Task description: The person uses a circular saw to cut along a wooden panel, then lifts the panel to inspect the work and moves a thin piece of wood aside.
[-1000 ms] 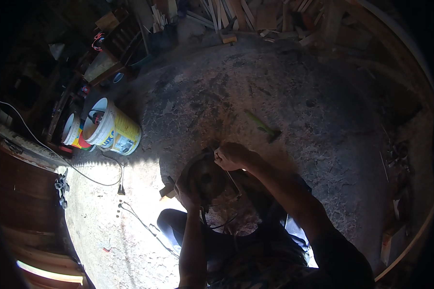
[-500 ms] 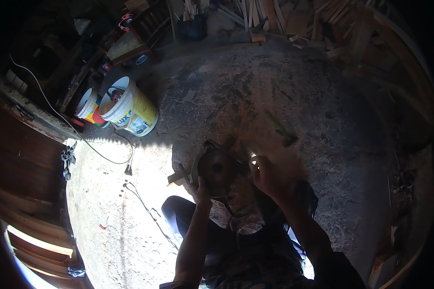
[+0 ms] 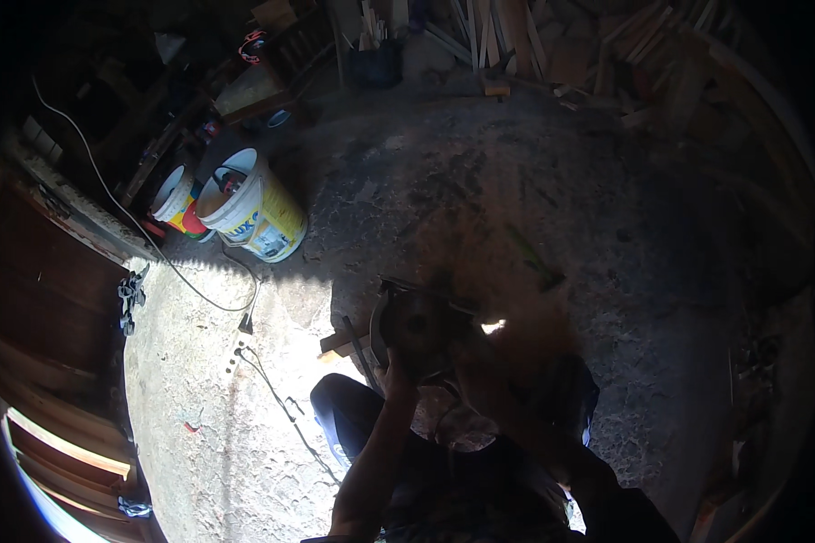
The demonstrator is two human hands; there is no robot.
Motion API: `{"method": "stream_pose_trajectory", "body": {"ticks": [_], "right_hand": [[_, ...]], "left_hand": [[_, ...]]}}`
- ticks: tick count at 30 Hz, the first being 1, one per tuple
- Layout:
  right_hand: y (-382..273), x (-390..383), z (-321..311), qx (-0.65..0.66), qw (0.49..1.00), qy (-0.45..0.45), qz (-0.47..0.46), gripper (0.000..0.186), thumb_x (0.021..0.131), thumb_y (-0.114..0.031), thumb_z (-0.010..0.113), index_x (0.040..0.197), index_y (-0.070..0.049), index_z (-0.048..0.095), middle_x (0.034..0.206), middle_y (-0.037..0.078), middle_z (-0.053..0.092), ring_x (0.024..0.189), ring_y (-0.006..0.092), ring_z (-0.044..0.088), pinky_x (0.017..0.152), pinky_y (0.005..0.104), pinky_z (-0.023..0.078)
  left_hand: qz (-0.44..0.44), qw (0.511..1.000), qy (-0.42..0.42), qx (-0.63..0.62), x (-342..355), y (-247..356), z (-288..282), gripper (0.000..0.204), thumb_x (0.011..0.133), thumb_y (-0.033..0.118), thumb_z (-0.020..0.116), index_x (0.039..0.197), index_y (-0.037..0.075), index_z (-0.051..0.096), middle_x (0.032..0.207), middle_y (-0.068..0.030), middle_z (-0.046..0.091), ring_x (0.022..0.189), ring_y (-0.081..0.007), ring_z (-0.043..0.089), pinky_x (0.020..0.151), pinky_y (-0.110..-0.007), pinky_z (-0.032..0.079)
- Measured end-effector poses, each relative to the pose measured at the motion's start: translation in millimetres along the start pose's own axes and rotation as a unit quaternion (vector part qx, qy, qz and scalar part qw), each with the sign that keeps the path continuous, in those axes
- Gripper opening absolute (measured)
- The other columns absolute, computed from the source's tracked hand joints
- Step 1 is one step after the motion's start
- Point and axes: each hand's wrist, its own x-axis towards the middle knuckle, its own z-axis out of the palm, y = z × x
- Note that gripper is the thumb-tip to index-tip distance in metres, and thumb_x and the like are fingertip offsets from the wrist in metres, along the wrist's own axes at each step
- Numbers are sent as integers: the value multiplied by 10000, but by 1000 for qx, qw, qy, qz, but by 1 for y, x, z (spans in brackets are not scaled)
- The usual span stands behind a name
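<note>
Between my knees is what looks like a circular saw, its round dark disc (image 3: 417, 321) facing up inside a curved guard. My left hand (image 3: 398, 376) is closed round the lower left rim of the saw, beside a thin straight bar (image 3: 362, 357). My right hand (image 3: 482, 376) lies in deep shadow at the saw's lower right side. Its fingers are too dark to make out, and so is anything in them. A piece of wood (image 3: 338, 345) sticks out to the left from beneath the saw. A small bright patch shows on the ground just right of the disc.
A green-handled tool (image 3: 536, 260) lies on the rough floor ahead. Two buckets (image 3: 261, 217) stand at the left near a pale cable (image 3: 195, 290). A dark cord (image 3: 276, 398) with a socket end runs over the sunlit floor. Wood offcuts (image 3: 570, 50) are piled at the back.
My right hand has moved down and left, from beside the bright patch to the saw's lower right side. The whole view has shifted slightly. My left hand stays on the saw.
</note>
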Motion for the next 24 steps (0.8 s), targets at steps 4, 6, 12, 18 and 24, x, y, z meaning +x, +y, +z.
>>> {"method": "stream_pose_trajectory", "body": {"ticks": [4,6,12,18,24], "right_hand": [[-12,1,-8,562,790,-19,245,459,1019,-352,558,1358,-46,514,1177,182,646,943,261,675,820,424,555],[-30,1,-16,717,586,-70,371,465,1034,-360,537,1387,-61,489,1190,161,649,958,243,673,825,408,555],[-25,11,-38,155,982,87,60,434,1054,-398,496,1360,-90,498,1144,114,648,967,222,653,819,341,550],[3,0,22,629,666,-22,401,435,1035,-348,545,1352,-55,494,1139,136,646,1027,247,663,848,402,547],[-13,7,-18,225,968,60,90,450,1014,-365,578,1345,-64,524,1074,130,671,950,283,682,808,436,553]], "left_hand": [[-44,995,34,-78,3,-5,0,1106,901,477,736,1547,-11,-18,1459,-242,414,1238,-360,578,917,-437,585],[-54,992,85,-77,-3,-2,2,1105,902,479,733,1552,-1,-22,1471,-242,405,1248,-360,571,940,-436,575],[-66,991,71,-90,-26,28,33,1055,909,472,728,1547,-2,34,1476,-228,408,1256,-349,568,963,-427,565],[-57,992,72,-87,-25,19,39,905,940,471,688,1489,-29,171,1393,-219,484,1196,-329,606,900,-414,587],[-54,992,45,-101,-15,12,20,955,927,464,711,1522,0,125,1445,-214,445,1236,-333,582,959,-408,563]]}}
